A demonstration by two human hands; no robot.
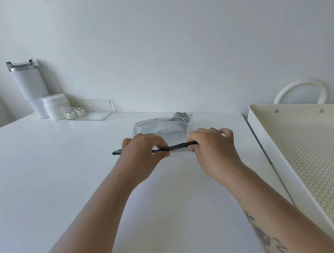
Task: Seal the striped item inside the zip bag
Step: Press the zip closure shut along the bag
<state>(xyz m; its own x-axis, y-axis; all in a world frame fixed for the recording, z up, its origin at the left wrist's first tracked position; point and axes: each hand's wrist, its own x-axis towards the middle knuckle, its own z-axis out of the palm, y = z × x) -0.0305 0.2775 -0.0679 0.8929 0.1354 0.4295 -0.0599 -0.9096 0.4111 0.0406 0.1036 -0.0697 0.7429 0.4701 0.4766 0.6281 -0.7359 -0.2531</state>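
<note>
A flat white tabletop [58, 182] is filling the lower and middle part of the frame, running back to a plain pale wall. At the right edge a cream perforated tray with a looped white handle [305, 157] is lying beside the table.

Just above the centre of the frame a clear plastic zip bag with a black zipper strip [162, 131] is lying on the table, its black edge turned toward the viewer. The black-and-white striped fabric item [181, 116] is sitting inside the bag at its far end, showing through the plastic.

The left hand [142, 149] is pinching the black strip between thumb and curled fingers, toward the strip's left part. The right hand [212, 146] is closing around the strip's right end in the same pinching way, fingers bent over it.

In the upper left of the frame a tall white tumbler with a metal-rimmed lid [29, 84] is standing against the wall, a squat white jar [55, 106] just beside it, and a clear plastic bin [89, 109] is holding two small round jars [74, 113].
</note>
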